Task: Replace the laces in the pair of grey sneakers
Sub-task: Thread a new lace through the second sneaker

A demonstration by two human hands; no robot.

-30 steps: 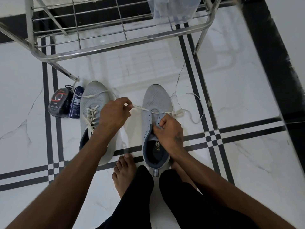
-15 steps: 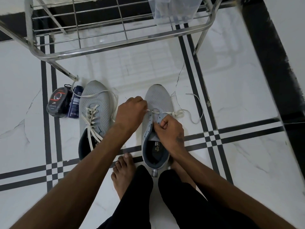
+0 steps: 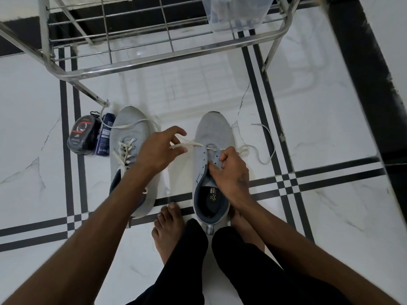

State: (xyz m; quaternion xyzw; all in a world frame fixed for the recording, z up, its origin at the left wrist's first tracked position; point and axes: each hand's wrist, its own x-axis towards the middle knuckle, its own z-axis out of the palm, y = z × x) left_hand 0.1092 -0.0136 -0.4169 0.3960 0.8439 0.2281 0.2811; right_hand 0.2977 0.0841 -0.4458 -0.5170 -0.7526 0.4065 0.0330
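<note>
On the white floor (image 3: 330, 106) with its dark stripes, the scene runs from a black pack (image 3: 82, 137) and a blue can (image 3: 105, 137) at about 9 o'clock, lying just beside the left sneaker (image 3: 130, 133), which is already threaded with a cream lace whose loose end trails over its toe. The left hand (image 3: 158, 151) hovers between the two shoes, around 10 o'clock from the right sneaker (image 3: 214, 133); its thumb and a finger pinch the near end of the lace (image 3: 191, 145) while the other fingers (image 3: 176, 129) spread loosely open. That lace runs taut through the lowest eyelets at the toe end and spills out at 3 o'clock into a slack loop on the floor. The right hand (image 3: 233, 164) sits on the shoe's throat, fingers curled round the tongue and the eyelet strip, steadying it. The sneaker stands upright, toe at 12 o'clock, heel at 6 between the person's bare feet. A steel rack (image 3: 154, 60) stands beyond at 12 o'clock. The lace looks soft, flat and limp, so it will buckle if pushed; it is best held close to its stiff tip for feeding into the next hole. The shoe seems light and its mesh upper pliable, so it will likely slide on the glossy tile unless gripped at the eyelet edge or tongue. Most eyelets on this shoe look unlaced.
</note>
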